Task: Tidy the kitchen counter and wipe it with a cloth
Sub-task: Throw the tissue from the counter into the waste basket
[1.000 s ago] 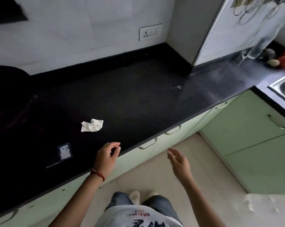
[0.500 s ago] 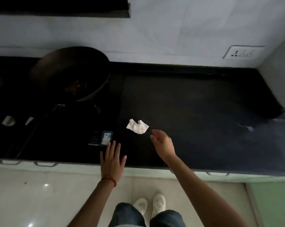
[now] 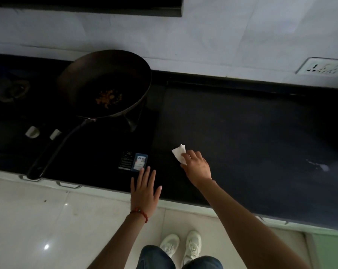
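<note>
A frying pan [image 3: 106, 84] sits left on the black counter [image 3: 242, 133]. The left hand [image 3: 145, 193], fingers spread, hovers over the front edge; the right hand [image 3: 196, 167] pinches a crumpled tissue [image 3: 179, 152], bare counter beyond.

I see a crumpled white cloth [image 3: 179, 153] lying on the dark desk [image 3: 242, 133], near its front edge, just right of the hob, part-covered at its lower right.

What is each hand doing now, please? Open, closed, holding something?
Left hand: open, fingers spread flat over the counter edge, holding nothing.
Right hand: fingers closing on the crumpled white tissue lying on the counter.
</note>
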A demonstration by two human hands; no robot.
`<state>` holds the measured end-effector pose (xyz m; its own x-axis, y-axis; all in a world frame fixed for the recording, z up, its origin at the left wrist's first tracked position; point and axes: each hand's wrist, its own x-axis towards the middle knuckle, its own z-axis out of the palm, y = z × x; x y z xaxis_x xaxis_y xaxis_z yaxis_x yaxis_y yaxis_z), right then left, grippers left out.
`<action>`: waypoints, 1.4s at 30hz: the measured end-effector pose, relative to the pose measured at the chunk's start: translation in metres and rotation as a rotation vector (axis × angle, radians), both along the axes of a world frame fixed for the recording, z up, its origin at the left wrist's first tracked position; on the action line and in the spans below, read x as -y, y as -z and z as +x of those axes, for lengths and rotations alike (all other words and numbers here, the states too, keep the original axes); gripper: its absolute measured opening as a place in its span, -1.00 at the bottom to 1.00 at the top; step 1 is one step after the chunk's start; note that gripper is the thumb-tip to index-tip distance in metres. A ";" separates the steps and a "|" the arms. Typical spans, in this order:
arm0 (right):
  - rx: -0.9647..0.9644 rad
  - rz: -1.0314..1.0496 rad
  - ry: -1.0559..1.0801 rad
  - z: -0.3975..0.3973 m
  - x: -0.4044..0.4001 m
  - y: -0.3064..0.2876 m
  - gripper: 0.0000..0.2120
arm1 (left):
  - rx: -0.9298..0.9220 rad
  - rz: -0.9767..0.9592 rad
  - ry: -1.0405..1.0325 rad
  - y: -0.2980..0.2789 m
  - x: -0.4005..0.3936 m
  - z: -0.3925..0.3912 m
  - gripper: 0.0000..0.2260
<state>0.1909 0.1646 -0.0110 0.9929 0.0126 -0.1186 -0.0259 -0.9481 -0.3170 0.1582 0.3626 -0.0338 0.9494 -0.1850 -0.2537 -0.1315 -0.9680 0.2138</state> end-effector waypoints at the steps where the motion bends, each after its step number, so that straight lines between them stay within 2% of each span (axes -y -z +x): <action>1: 0.016 0.005 0.022 -0.005 0.003 0.001 -0.63 | 0.008 0.000 -0.001 0.000 0.000 0.000 -0.45; 5: 0.066 0.043 0.146 -0.030 0.015 0.001 -0.70 | 0.017 -0.020 0.005 0.002 0.001 0.000 -0.41; 10: 0.178 0.166 0.390 -0.074 0.029 -0.006 -0.77 | 0.020 -0.034 0.094 0.000 0.011 -0.001 -0.50; 12: 0.247 0.212 0.554 -0.100 0.035 -0.009 -0.80 | 0.019 -0.059 0.193 0.001 0.017 -0.005 -0.48; 16: 0.312 0.286 0.801 -0.167 0.051 -0.009 -0.83 | -0.014 -0.147 0.440 0.000 0.042 -0.015 -0.30; 20: 0.358 0.232 1.093 -0.254 0.061 -0.005 -0.82 | -0.039 -0.165 0.674 -0.001 0.084 -0.031 -0.53; 25: 0.405 0.215 1.547 -0.371 0.056 0.004 -0.85 | -0.065 -0.230 1.004 -0.015 0.148 -0.072 -0.59; 28: 0.456 0.235 1.769 -0.440 0.038 0.008 -0.85 | -0.133 -0.256 1.176 -0.022 0.183 -0.114 -0.56; 33: 0.449 0.268 2.072 -0.545 -0.009 0.018 -0.84 | -0.348 -0.281 1.302 -0.025 0.230 -0.217 -0.32; 35: 0.480 0.270 2.188 -0.588 -0.027 0.022 -0.84 | -0.427 -0.239 1.353 -0.024 0.243 -0.268 -0.41; 38: 0.516 0.262 2.329 -0.652 -0.053 0.025 -0.86 | -0.522 -0.204 1.399 -0.018 0.258 -0.349 -0.69; 42: 0.557 0.275 2.511 -0.728 -0.093 0.030 -0.85 | -0.634 -0.124 1.443 -0.010 0.268 -0.447 -0.73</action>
<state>-0.5367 0.2575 -0.0413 -0.7814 -0.5983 -0.1776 -0.3261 0.6341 -0.7011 -0.2888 0.0943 -0.0234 -0.2871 -0.8508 -0.4401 -0.7510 -0.0853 0.6548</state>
